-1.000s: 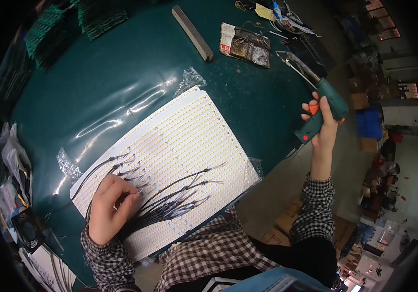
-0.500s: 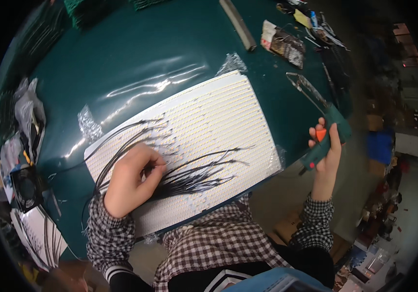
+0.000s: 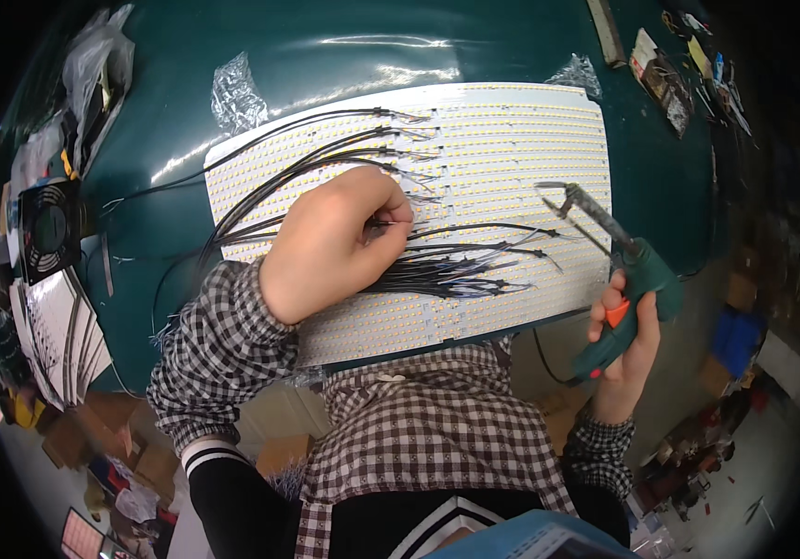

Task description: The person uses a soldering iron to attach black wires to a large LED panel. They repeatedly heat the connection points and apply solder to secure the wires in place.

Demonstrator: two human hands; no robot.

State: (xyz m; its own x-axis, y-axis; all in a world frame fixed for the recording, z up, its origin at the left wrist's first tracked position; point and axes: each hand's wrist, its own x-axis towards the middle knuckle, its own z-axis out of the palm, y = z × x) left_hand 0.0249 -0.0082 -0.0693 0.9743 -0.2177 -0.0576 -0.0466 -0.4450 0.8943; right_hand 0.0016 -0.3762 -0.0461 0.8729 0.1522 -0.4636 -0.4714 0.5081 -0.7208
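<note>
We see the left hand (image 3: 330, 244) pinching a thin wire (image 3: 388, 224), with a white LED panel (image 3: 521, 154) beneath it and black cables (image 3: 423, 277) on either side. The right hand (image 3: 636, 343) grips a green soldering gun (image 3: 651, 272) pointing forward-left of it.

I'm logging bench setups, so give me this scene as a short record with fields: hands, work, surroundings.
Left hand: pinching a thin wire over the white panel
Right hand: gripping a green soldering gun
Gun tip: over the panel's right part; contact unclear
On panel: black cables, rows of small yellow dots
Surface: green table
Left side: black fan
</note>
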